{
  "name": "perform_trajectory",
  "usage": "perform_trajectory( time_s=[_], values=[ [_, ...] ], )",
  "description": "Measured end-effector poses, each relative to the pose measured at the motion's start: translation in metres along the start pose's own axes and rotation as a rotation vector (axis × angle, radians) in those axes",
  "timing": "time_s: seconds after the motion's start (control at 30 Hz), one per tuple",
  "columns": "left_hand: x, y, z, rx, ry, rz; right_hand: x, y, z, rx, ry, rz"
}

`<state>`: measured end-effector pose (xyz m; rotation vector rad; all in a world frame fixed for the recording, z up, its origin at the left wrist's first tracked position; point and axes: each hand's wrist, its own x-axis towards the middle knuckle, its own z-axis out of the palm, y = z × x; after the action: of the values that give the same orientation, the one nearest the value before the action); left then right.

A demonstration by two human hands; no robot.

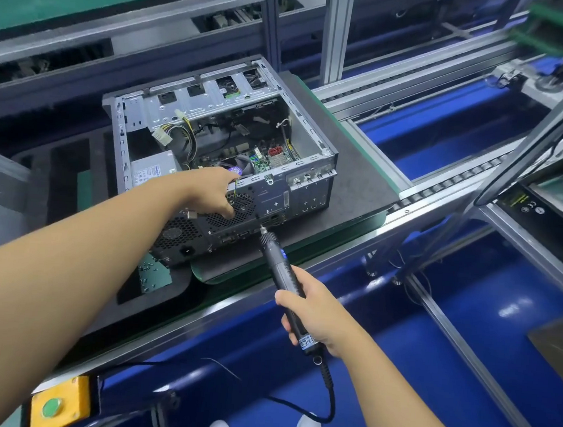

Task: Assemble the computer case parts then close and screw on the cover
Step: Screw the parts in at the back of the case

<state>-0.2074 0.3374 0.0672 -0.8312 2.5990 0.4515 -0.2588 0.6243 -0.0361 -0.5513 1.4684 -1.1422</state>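
Right hand [316, 313] grips screwdriver [281, 264], tip at case [295, 197] rear (top open); left hand [213, 191] rests there.

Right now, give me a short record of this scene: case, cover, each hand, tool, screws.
case: case lies on a dark mat, inside exposed
cover: not on the case
left hand: left hand rests on the rear panel by the fan grille
right hand: right hand grips the screwdriver
tool tip: at the rear panel, just below the left hand
screws: loose screws lie on a green pad near the case's corner
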Motion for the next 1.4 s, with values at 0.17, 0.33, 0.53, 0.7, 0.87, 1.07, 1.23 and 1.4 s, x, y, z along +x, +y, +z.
perform_trajectory(
  time_s=[0.17,0.33,0.53,0.7,0.87,1.07,1.23,1.4],
  values=[
    [0.007,0.003,-0.004,-0.021,-0.092,-0.003,0.001,0.001,-0.005,-0.014,-0.028,-0.021],
    [0.009,-0.001,-0.004,-0.038,-0.117,0.001,0.002,0.003,-0.008,-0.060,-0.035,-0.034],
    [0.012,-0.004,-0.003,-0.070,-0.122,0.005,0.007,-0.006,-0.017,-0.074,-0.067,-0.034],
    [0.011,-0.002,-0.002,-0.080,-0.111,0.006,0.007,0.001,-0.004,-0.040,-0.037,-0.027],
    [0.012,-0.003,0.001,-0.047,-0.096,0.000,0.004,0.002,-0.003,-0.052,-0.035,-0.024],
    [0.005,-0.001,-0.001,-0.056,-0.063,0.071,-0.010,0.018,-0.004,-0.029,-0.033,-0.020],
    [-0.039,-0.027,-0.023,-0.704,0.264,0.310,-0.016,0.013,0.001,-0.022,-0.125,-0.085],
    [-0.086,-0.101,-0.023,-0.972,0.876,0.020,-0.008,-0.009,0.028,-0.010,-0.290,-0.146]
  ],
)
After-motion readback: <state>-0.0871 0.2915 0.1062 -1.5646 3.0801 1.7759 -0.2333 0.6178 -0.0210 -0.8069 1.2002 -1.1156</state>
